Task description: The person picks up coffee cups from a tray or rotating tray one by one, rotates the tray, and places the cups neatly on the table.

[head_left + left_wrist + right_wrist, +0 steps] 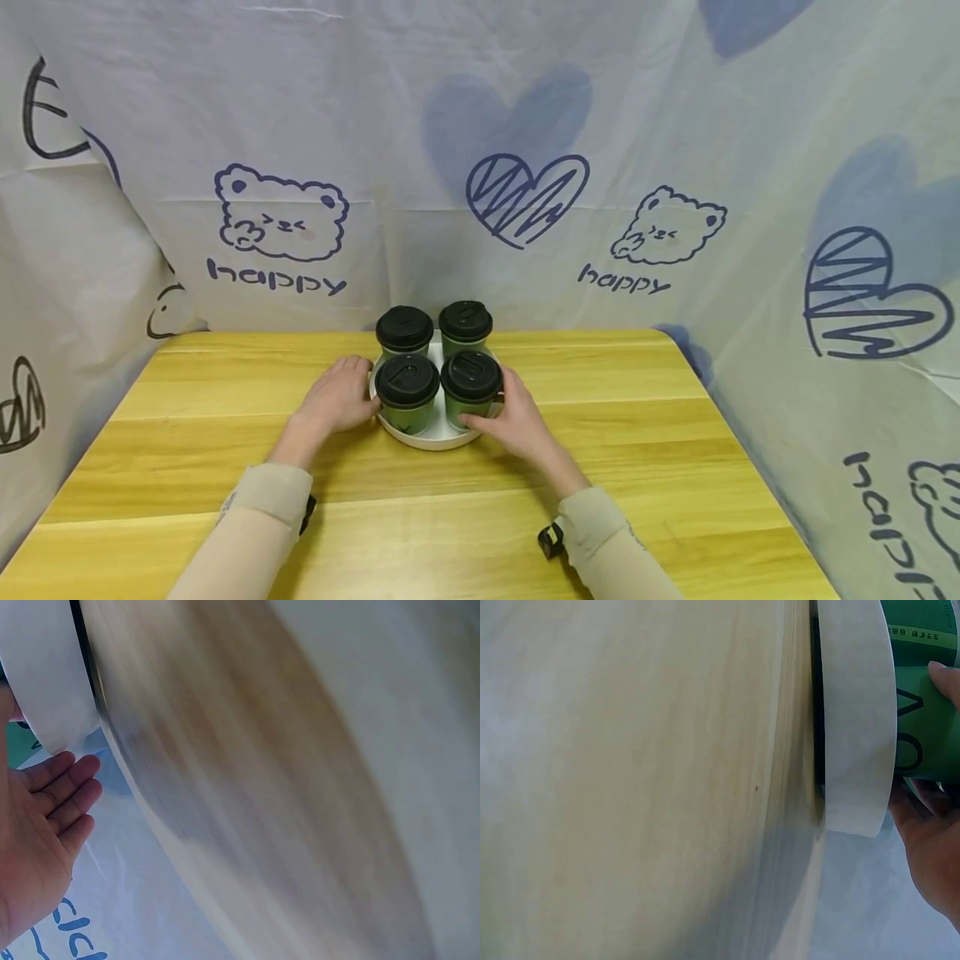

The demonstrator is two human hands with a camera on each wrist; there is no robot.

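Observation:
A round white tray (431, 444) on the table carries several green paper cups with black lids, standing close together in two rows. My right hand (519, 423) grips the front right cup (471, 377), thumb on its near side and fingers around its right side. In the right wrist view, dark lettering shows on that green cup (926, 724), above the tray's pale wall (859, 712). At the tray's left edge is my left hand (341, 398), nearest the front left cup (407, 398). Its fingers (71, 791) are loosely extended in the left wrist view, fingertips close by the tray's wall.
The wooden table (420, 542) has its far edge just behind the tray. A pale printed cloth (408, 167) with hearts and bears hangs behind and along both sides. The two back cups, one at left (404, 327) and one at right (466, 321), stand behind the front pair.

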